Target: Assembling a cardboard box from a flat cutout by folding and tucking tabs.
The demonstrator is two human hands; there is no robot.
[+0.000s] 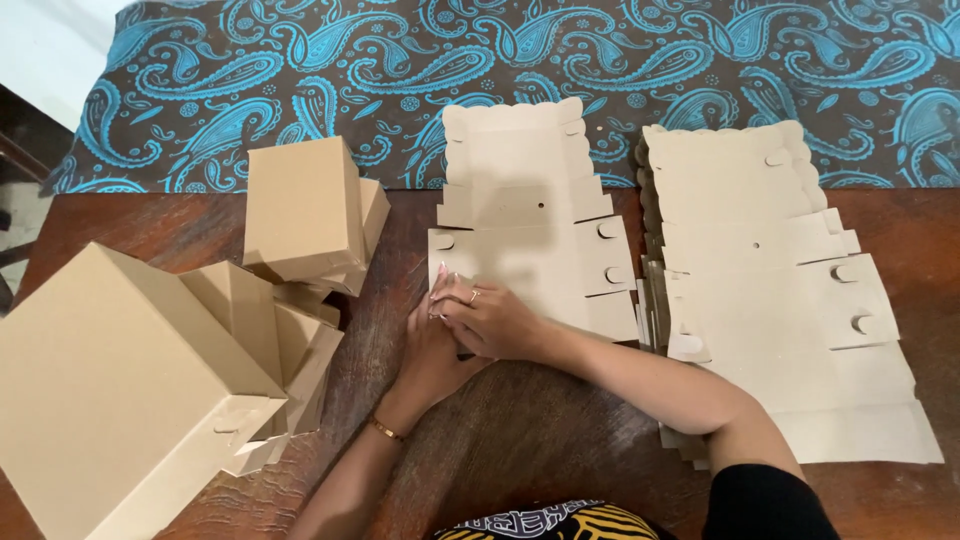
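A flat, unfolded cardboard box blank (525, 215) lies in the middle of the wooden table (540, 440). Both my hands rest on its near left corner. My right hand (490, 318), with a ring on one finger, lies over my left hand (432, 345), and its fingers press down on the blank's edge flap. My left hand is mostly hidden under the right, and its wrist wears a thin bracelet. Whether either hand pinches the flap or only presses on it is not clear.
A stack of several flat box blanks (770, 290) lies at the right, partly under my right forearm. Several folded cardboard boxes (305, 210) are piled at the left, with a large one (120, 390) nearest. A blue paisley cloth (560, 60) covers the far side.
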